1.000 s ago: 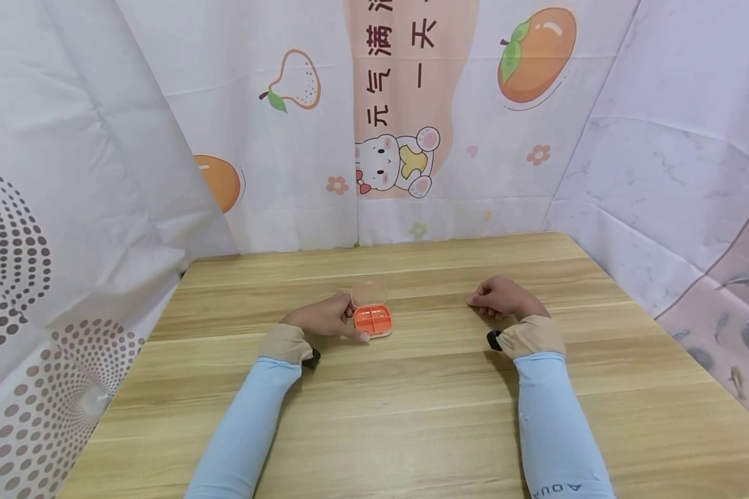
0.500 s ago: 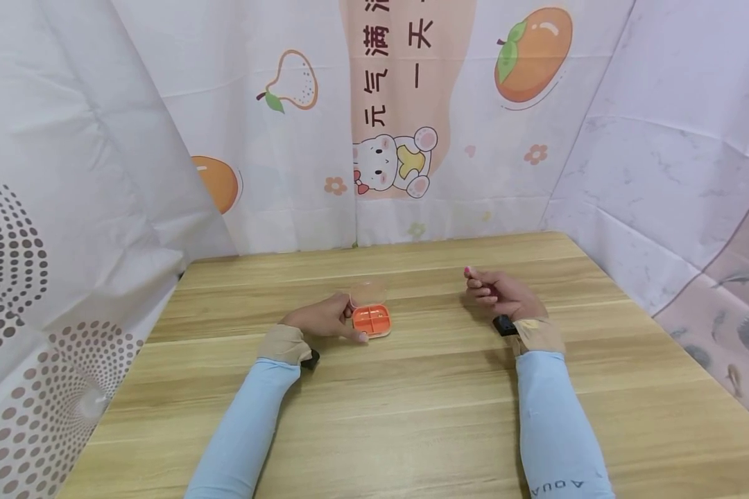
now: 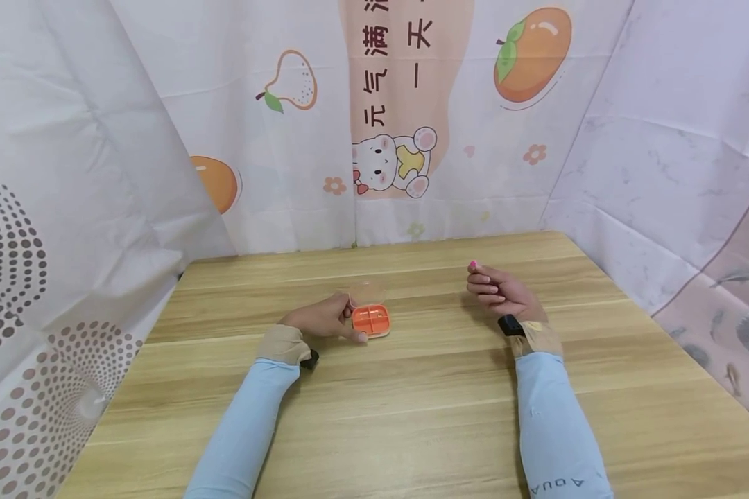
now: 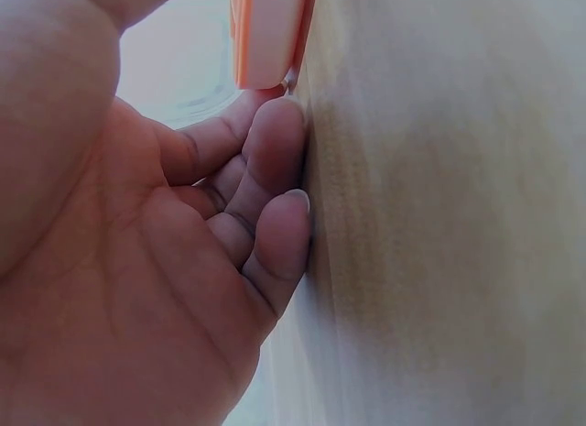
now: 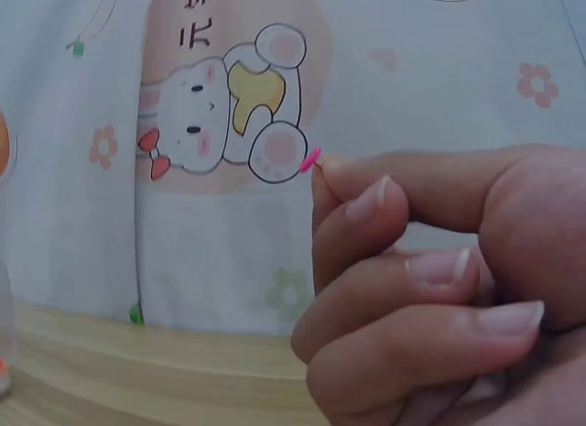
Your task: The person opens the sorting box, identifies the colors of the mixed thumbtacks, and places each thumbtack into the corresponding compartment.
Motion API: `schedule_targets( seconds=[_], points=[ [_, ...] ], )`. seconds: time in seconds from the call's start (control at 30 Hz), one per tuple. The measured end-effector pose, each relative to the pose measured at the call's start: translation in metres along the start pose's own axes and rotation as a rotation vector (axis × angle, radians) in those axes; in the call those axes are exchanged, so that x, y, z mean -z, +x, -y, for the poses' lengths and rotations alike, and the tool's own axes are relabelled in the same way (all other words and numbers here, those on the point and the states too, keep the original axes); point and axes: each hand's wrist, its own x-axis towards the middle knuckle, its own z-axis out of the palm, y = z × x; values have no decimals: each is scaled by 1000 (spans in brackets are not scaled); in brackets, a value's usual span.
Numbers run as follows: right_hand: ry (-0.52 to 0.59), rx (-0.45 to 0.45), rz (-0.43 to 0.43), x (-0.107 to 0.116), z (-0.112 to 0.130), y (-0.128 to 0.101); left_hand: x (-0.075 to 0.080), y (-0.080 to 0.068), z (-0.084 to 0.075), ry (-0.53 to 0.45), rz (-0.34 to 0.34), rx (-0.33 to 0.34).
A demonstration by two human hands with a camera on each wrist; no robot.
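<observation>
A small orange pill box (image 3: 371,320) with a cross divider lies on the table, its clear lid (image 3: 368,294) standing open at the back. My left hand (image 3: 324,317) grips the box's left side, thumb at the front corner and fingers behind. In the left wrist view, the pill box (image 4: 271,37) shows its pale side wall beyond the curled fingers. A tiny yellowish speck lies in one right compartment, too small to tell. My right hand (image 3: 502,291) is raised at the right, pinching a small bright pink disc-like piece (image 5: 310,160) between thumb and forefinger; its kind is unclear.
The wood-grain table (image 3: 387,416) stretches around both hands. Behind it hangs a white curtain (image 3: 287,152) printed with fruit and a cartoon animal. More cloth hangs along the left and right sides.
My right hand has lifted off the table and turned, bringing the pink piece into sight at its fingertips. The left hand and the pill box have stayed put.
</observation>
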Motion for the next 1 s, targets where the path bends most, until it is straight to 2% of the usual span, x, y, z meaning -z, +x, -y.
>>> schedule_targets(
  seconds=[0.1, 0.2, 0.3, 0.37, 0.47, 0.63, 0.73, 1.0],
  points=[
    [-242, 76, -196, -7, 1, -2, 1, 0, -1, -5, 1, 1],
    [-630, 127, -502, -16, 3, -4, 1, 1, 0, 0, 0, -3],
    [-1059, 60, -767, -27, 5, -4, 1, 2, 1, 6, -2, -8],
    [-1269, -12, -849, -34, 6, -3, 1, 2, 1, 7, -3, -7],
    [-1427, -75, -861, -36, 7, -1, 0, 2, 2, 6, -3, -9],
    [-1579, -93, -825, -29, 6, 1, 0, 2, 3, 9, -3, -13],
    [-1630, -103, -797, -29, 4, 2, 0, 2, 3, 8, -2, -13],
    [-1656, -110, -787, -29, 0, 4, 1, 1, 2, 3, 4, -18]
  ],
)
